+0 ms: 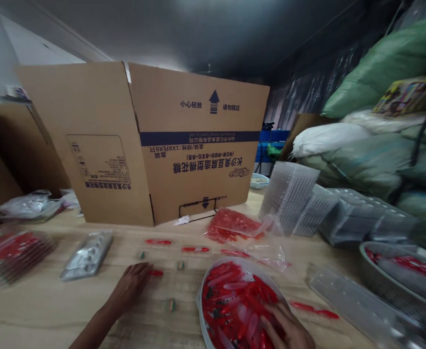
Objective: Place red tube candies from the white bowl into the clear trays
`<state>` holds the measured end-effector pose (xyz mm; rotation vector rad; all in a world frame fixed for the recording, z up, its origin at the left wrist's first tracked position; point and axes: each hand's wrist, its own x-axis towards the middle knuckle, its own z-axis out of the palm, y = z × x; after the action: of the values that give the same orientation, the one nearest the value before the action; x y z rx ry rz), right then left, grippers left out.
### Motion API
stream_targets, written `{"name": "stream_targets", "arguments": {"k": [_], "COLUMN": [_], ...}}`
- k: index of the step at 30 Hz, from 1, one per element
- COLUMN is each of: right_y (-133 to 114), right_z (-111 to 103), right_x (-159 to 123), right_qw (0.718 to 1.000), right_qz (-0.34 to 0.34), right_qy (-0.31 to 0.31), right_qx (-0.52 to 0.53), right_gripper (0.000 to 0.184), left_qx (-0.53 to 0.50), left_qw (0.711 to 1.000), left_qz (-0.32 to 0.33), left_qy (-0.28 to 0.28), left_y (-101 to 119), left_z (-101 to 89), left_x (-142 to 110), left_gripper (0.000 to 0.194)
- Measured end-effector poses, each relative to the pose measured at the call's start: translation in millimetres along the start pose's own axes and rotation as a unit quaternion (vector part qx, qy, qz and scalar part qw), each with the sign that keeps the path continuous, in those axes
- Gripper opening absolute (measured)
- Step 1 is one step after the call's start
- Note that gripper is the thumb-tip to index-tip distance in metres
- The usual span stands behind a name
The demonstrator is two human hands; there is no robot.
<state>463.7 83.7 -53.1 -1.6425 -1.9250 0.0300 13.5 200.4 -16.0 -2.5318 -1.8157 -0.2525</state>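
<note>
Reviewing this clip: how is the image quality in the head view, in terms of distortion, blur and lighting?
Head view: wide-angle bending warps the cardboard box and wooden table; the red packets at far left are blurred; the ceiling falls dark; the right hand looks slightly soft.

Glossy plastic, matt cardboard
Shiny red plastic pieces [235, 300] lie in a translucent plastic tub [202, 303]; the desk [41, 315] is smooth pale wood-grain, the carton [198, 145] matt corrugated board.

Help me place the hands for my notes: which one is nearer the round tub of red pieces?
Right. The right hand rests on the red pieces in the round tub. The left hand lies on the wooden table, to the tub's left and apart from it.
</note>
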Motion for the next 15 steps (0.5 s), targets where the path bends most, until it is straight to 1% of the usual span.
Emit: {"name": "stream_targets", "arguments": {"k": [2,4,5,6,7,8,9,10,11,12,13,14,15], "right_y": [-8,-18,-25,-33,-42,-54,-67,-81,-95,-107,-116,-122,-123], "right_z": [-5,-13,-17,-22,-25,-28,-30,-30,-31,-31,-30,-30,-30], "right_x": [2,5,7,9,11,13,15,16,16,16,15,13,12], "right_qw": [1.000,0.999,0.999,0.999,0.999,0.999,0.998,0.996,0.993,0.989,0.984,0.980,0.977], "right_qz": [0.006,0.008,0.004,-0.006,-0.018,-0.036,-0.055,-0.076,-0.098,-0.116,-0.127,-0.129,-0.121], "right_qy": [0.025,0.044,0.046,0.043,0.040,0.033,0.022,0.007,-0.012,-0.031,-0.053,-0.074,-0.088], "right_qx": [0.003,0.011,0.016,0.020,0.021,0.023,0.029,0.041,0.060,0.083,0.109,0.133,0.149], "right_gripper": [0.034,0.032,0.031,0.029,0.028,0.028,0.027,0.028,0.029,0.030,0.029,0.027,0.026], "left_qx": [-0.006,-0.031,-0.058,-0.123,-0.215,-0.314,-0.414,-0.510,-0.584,-0.648,-0.702,-0.739,-0.757], "left_qw": [1.000,0.998,0.994,0.983,0.965,0.939,0.905,0.859,0.811,0.761,0.708,0.663,0.626], "left_qz": [0.007,0.012,0.015,0.012,0.006,-0.005,-0.007,0.004,-0.001,-0.023,-0.068,-0.116,-0.178], "left_qy": [0.019,0.062,0.086,0.132,0.152,0.140,0.097,0.051,0.024,0.015,0.041,0.038,0.053], "left_y": [-2,8,20,37,60,88,118,150,180,206,226,237,239], "left_z": [-0.6,-3.9,-6.4,-9.3,-12.5,-15.5,-17.8,-19.0,-18.8,-17.3,-15.2,-13.2,-12.3], "left_x": [-3,-4,-6,-9,-15,-23,-32,-41,-49,-55,-58,-59,-60], "left_gripper": [0.036,0.037,0.037,0.037,0.033,0.030,0.030,0.033,0.036,0.035,0.036,0.039,0.043]}}
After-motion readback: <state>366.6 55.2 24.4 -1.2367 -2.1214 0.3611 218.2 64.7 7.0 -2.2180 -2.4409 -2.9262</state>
